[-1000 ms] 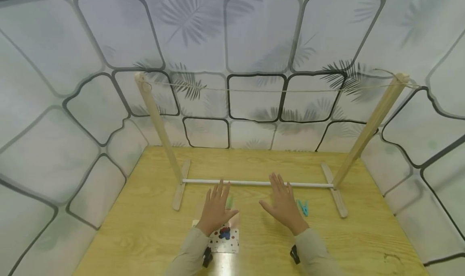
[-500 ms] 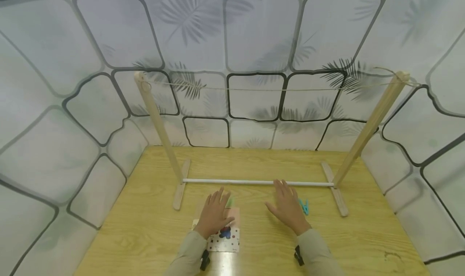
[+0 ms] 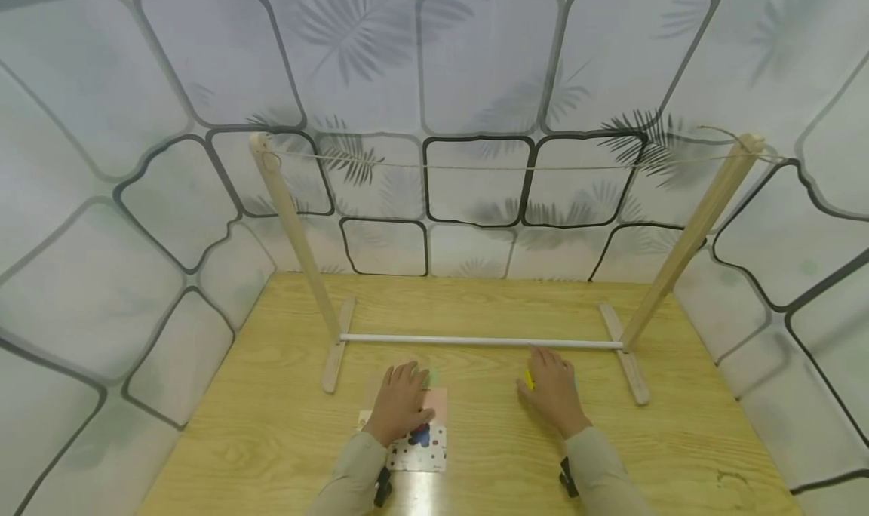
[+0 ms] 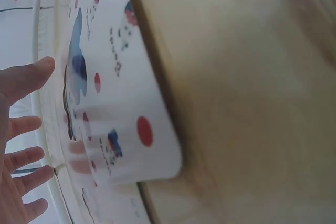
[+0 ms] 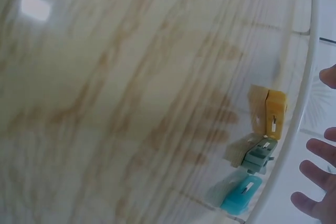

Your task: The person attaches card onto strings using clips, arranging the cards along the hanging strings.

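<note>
My left hand grips nothing, fingers spread above the spotted sheet on the table; my right hand, also holding nothing, hovers by three clothespins near the white rod. In my right wrist view, the yellow clothespin runs lengthwise almost vertically, while the grey-green clothespin and blue clothespin slant from lower left to upper right.

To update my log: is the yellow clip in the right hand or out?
Out: in the right wrist view, the yellow clip rests on the table, apart from the right hand.
</note>
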Motion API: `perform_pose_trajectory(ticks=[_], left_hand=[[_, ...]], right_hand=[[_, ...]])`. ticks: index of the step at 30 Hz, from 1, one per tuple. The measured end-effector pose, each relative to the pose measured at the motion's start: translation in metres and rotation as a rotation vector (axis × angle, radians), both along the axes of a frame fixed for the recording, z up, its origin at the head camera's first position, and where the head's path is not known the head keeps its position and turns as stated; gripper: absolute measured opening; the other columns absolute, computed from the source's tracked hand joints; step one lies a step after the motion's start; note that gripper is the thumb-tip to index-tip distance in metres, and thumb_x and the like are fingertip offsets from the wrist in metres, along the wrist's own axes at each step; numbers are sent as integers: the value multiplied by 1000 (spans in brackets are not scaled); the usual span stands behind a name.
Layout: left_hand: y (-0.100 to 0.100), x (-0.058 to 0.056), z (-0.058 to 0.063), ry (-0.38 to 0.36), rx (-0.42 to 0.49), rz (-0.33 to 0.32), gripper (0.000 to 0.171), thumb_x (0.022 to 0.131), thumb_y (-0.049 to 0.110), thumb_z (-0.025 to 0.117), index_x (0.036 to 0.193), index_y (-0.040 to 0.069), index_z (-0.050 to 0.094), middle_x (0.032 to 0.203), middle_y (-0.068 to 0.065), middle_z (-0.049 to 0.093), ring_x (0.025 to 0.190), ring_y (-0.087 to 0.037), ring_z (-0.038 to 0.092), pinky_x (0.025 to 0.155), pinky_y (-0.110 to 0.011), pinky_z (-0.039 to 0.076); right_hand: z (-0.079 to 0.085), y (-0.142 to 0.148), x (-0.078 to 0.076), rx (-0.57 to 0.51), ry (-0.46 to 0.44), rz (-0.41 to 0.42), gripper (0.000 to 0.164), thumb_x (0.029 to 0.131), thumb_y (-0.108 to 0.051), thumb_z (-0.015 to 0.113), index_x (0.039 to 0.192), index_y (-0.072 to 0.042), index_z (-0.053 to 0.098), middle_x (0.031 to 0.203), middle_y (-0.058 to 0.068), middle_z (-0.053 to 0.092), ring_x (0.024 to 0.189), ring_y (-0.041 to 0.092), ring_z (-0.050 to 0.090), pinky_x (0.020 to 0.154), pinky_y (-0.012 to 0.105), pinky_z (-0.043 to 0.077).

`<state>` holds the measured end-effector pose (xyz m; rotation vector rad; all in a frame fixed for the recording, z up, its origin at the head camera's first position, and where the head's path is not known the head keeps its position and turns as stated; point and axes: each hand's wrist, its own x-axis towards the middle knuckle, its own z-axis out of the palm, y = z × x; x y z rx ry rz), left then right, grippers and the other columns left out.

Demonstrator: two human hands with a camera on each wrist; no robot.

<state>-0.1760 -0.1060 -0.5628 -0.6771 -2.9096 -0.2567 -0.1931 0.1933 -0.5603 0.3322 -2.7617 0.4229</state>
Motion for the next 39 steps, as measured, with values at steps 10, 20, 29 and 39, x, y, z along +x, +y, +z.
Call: perform_pose_trajectory(ticks=[10,20,29,39], left_hand=[[1,-7,-1,22,20,-20,48,77,42,72,110,11,59,126,-17,54,117,-34,51,102,-55,39],[3,-11,3,50,33,-27,43,76,41,74,103,10,61,122,-16,57,112,-33,55,99,-54,41],[2,-11,-7,82,14,-14,40,77,40,72,103,12,60,114,-10,59,105,-29,57,98,-51,43],[1,-4,-19,3,32,0,42,79,44,68,105,12,61,118,-10,58,110,-29,56,100,-55,41]], right_hand=[[2,5,-5,-29,-88,-67,50,78,-26,74,116,3,59,114,21,60,107,38,52,86,58,40],[3,7,-10,-29,-138,-91,39,80,-26,71,108,0,63,110,19,61,103,37,53,82,55,40],[-4,4,-7,-36,-157,-100,31,82,-24,69,104,-1,66,109,16,62,102,37,55,82,55,42],[-18,2,3,-60,-107,-109,22,80,-22,72,94,-5,67,101,13,63,95,32,57,77,53,44]])
